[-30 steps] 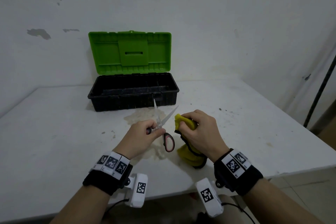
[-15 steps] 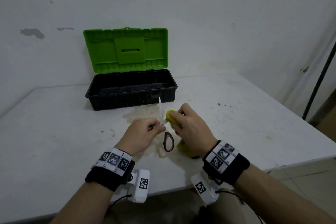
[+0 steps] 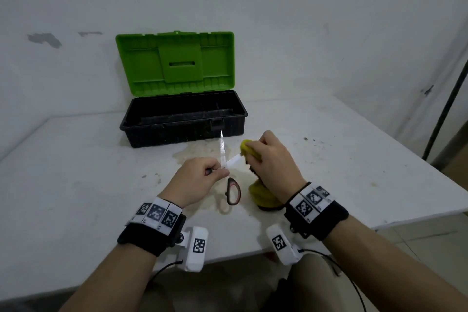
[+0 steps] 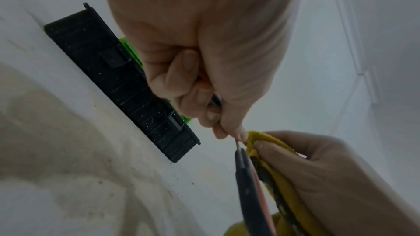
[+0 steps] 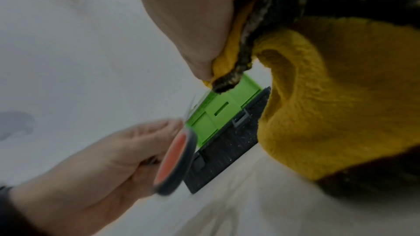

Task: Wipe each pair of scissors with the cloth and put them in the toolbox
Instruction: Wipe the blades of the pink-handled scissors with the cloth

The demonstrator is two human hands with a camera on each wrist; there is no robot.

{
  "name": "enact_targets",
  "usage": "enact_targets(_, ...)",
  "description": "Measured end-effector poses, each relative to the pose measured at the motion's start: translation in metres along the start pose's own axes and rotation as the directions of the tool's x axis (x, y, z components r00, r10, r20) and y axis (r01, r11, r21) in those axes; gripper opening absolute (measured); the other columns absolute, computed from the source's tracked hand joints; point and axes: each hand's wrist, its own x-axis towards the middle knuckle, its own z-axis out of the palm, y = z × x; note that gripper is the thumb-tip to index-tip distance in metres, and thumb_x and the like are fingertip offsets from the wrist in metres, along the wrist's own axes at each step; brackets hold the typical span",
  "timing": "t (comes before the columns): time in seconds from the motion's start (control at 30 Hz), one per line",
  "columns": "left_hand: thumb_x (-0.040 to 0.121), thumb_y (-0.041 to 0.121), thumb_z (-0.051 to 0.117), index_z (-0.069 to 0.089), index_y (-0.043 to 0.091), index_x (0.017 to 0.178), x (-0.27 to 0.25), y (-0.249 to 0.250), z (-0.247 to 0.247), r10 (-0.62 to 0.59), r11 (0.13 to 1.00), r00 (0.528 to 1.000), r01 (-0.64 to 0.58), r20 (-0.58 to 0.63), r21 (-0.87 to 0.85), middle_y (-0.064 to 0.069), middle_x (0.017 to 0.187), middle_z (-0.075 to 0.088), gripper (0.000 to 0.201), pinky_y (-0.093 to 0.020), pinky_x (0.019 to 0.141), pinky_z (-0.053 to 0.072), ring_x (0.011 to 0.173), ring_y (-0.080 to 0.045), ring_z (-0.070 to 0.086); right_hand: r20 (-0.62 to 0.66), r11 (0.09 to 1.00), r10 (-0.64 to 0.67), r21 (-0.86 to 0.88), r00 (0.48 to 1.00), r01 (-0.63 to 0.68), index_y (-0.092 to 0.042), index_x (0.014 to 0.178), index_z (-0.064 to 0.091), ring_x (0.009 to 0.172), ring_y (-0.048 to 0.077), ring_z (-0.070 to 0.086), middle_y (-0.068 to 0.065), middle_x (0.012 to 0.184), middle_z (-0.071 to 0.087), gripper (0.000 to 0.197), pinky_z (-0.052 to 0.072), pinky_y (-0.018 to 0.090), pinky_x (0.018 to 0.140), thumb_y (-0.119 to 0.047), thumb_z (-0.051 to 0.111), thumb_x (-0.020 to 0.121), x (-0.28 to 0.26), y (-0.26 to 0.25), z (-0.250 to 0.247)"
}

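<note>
While gripping scissors, left hand fisted, cloth-pinching right hand alongside.

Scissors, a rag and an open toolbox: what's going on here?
A person is cleaning scissors at a white table. The left hand grips one handle and holds them up with the blades spread. The right hand pinches a yellow cloth around one blade, wiping it. Behind stands the black toolbox, its green lid up; no scissors show inside it.
</note>
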Motion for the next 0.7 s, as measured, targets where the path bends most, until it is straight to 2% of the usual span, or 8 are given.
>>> enact_targets(0.07, 0.092, 0.039, 0.067, 0.057, 0.025, 0.062, 0.0, -0.001, 0.0, -0.026, 1.0, 1.0, 0.026, -0.004, -0.007, 0.007, 0.057, 0.047, 0.035, -0.023, 0.054, 0.034, 0.051, -0.005, 0.04, -0.036, 0.999, 0.03, 0.012, 0.999, -0.029, -0.012, 0.094, 0.068, 0.061, 0.022, 0.052, 0.001, 0.088, 0.042, 0.009, 0.051, 0.042, 0.057, -0.019, 0.062, 0.093, 0.004, 0.006, -0.005)
enact_targets(0.23, 0.092, 0.04, 0.067, 0.065, 0.017, 0.071, 0.002, 0.003, 0.001, 0.002, 1.0, 1.0, -0.002, 0.006, -0.016, -0.01, 0.063, 0.055, 0.031, -0.028, 0.057, 0.036, 0.056, -0.009, 0.045, 0.062, 0.99, -0.142, 0.001, 0.988, 0.142, -0.011, 0.097, 0.065, 0.065, 0.021, 0.049, 0.003, 0.087, 0.043, 0.013, 0.05, 0.041, 0.053, -0.022, 0.062, 0.091, -0.012, -0.024, 0.004)
enact_targets(0.37, 0.091, 0.039, 0.068, 0.055, 0.021, 0.062, 0.002, 0.005, -0.002, 0.012, 1.0, 1.0, -0.013, 0.013, 0.02, 0.007, 0.057, 0.045, 0.037, -0.023, 0.053, 0.032, 0.052, -0.007, 0.04, 0.072, 0.995, -0.098, -0.012, 0.993, 0.099, -0.013, 0.094, 0.066, 0.062, 0.019, 0.047, 0.002, 0.086, 0.042, 0.011, 0.05, 0.042, 0.053, -0.023, 0.062, 0.093, -0.01, -0.018, 0.008)
enact_targets(0.5, 0.092, 0.039, 0.067, 0.054, 0.024, 0.062, -0.001, 0.005, -0.005, -0.014, 0.996, 1.0, 0.012, 0.022, 0.084, 0.008, 0.057, 0.047, 0.036, -0.023, 0.054, 0.032, 0.052, -0.006, 0.041, 0.03, 0.997, 0.067, -0.029, 0.997, -0.066, -0.014, 0.085, 0.068, 0.061, 0.021, 0.053, 0.0, 0.087, 0.042, 0.016, 0.052, 0.04, 0.061, -0.023, 0.059, 0.094, 0.006, 0.001, -0.004)
enact_targets(0.6, 0.091, 0.04, 0.068, 0.056, 0.026, 0.061, -0.001, 0.006, -0.005, -0.024, 0.99, 0.999, 0.021, 0.021, 0.138, 0.007, 0.059, 0.051, 0.035, -0.027, 0.054, 0.033, 0.054, -0.008, 0.044, 0.034, 0.999, 0.036, -0.014, 0.999, -0.035, -0.011, 0.085, 0.069, 0.062, 0.023, 0.053, 0.001, 0.085, 0.043, 0.018, 0.051, 0.038, 0.061, -0.024, 0.06, 0.093, 0.009, -0.009, -0.011)
enact_targets(0.7, 0.091, 0.043, 0.067, 0.06, 0.026, 0.065, 0.0, 0.009, -0.003, -0.003, 0.971, 1.0, 0.002, 0.002, 0.239, 0.004, 0.063, 0.058, 0.031, -0.029, 0.055, 0.036, 0.059, -0.011, 0.051, 0.181, 0.999, -0.011, -0.047, 0.983, 0.02, -0.009, 0.09, 0.069, 0.067, 0.024, 0.053, 0.002, 0.087, 0.045, 0.022, 0.049, 0.039, 0.063, -0.027, 0.058, 0.093, 0.002, -0.028, -0.005)
